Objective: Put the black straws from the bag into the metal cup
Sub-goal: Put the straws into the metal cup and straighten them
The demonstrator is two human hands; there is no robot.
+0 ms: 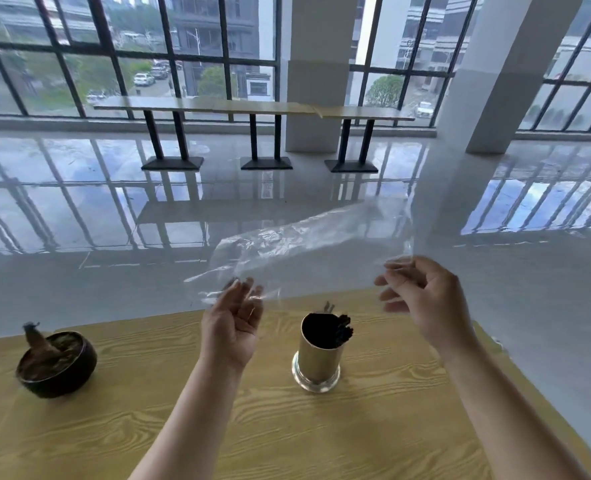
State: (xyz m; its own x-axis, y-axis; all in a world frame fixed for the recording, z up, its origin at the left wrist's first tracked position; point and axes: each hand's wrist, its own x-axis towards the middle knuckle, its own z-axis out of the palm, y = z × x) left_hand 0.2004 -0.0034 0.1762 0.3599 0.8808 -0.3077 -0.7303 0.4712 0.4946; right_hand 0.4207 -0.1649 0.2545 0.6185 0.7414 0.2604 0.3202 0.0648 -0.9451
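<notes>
A clear plastic bag (pixel 304 240) is stretched in the air above the table's far edge and looks empty. My left hand (pixel 233 323) pinches its left end, palm toward me. My right hand (pixel 422 299) grips its right end, fingers curled. Below and between the hands, a metal cup (pixel 316 365) stands upright on the wooden table (pixel 218 410). Black straws (pixel 339 329) fill the cup, their tops bunched at its right rim.
A dark round bowl (pixel 56 365) with a brownish object sticking out sits at the table's left. Beyond the table's far edge is glossy floor, with long tables (pixel 252 109), a white pillar (pixel 315 71) and windows at the back.
</notes>
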